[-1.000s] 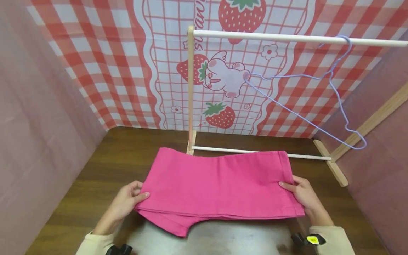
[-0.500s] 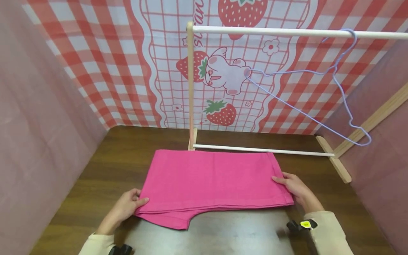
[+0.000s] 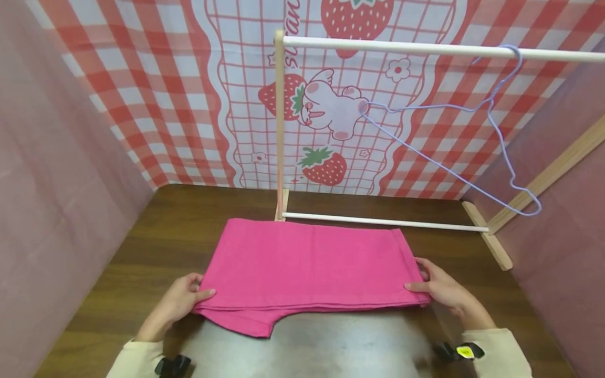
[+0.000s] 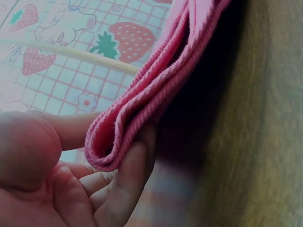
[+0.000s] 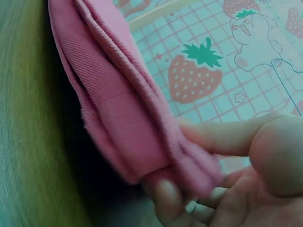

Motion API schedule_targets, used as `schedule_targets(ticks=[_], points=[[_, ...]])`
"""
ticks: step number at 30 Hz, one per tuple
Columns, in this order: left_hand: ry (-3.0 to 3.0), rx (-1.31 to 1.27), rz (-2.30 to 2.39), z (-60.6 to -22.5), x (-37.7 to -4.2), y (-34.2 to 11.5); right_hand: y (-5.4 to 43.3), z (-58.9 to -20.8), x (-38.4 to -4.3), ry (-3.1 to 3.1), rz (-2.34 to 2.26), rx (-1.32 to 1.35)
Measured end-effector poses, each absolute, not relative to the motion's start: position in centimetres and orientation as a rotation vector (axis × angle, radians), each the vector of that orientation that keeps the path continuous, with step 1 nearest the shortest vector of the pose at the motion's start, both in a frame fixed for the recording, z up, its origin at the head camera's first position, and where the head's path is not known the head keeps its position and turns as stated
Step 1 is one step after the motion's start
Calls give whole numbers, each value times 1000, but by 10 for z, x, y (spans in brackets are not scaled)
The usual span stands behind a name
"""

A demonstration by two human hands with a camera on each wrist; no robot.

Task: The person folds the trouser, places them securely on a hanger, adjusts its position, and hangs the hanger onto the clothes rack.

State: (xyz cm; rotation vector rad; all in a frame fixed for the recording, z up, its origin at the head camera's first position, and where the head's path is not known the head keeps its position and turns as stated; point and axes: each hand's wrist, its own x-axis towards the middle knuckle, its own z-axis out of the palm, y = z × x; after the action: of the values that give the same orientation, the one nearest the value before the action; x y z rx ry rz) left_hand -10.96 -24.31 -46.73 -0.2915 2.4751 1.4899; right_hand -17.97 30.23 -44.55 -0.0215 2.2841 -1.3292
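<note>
Folded pink trousers lie crosswise over the table in the head view, with a pointed flap sticking out below the lower left. My left hand pinches their lower left corner, thumb on top and fingers beneath. At the lower right corner my right hand grips the other end the same way. Stacked layers of the trousers show edge-on in the left wrist view, between thumb and fingers. The right wrist view has the layered end of the trousers pinched likewise.
Behind the trousers stands a wooden rack with a white top rail and a low white bar. A lilac wire hanger hangs from the rail at the right. Strawberry-print checked cloth covers the back; pink curtains flank the brown table.
The trousers' right end has shifted left and lies flatter. My right hand has moved with it, then down toward the lower right corner. The left hand keeps its grip.
</note>
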Motion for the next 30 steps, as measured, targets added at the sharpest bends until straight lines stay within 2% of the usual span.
schedule_targets(ticks=[7,20,30], points=[[2513,-308,1389,-471,-108,-243,296,-452,-177,2545,-1013,-127],[2655,-277,1095,-466,-106,-244,295,-455,-171,2573,-1035,-119],[2794,-160,870,-461,-113,-245,288,-446,-171,2801,-782,-79]])
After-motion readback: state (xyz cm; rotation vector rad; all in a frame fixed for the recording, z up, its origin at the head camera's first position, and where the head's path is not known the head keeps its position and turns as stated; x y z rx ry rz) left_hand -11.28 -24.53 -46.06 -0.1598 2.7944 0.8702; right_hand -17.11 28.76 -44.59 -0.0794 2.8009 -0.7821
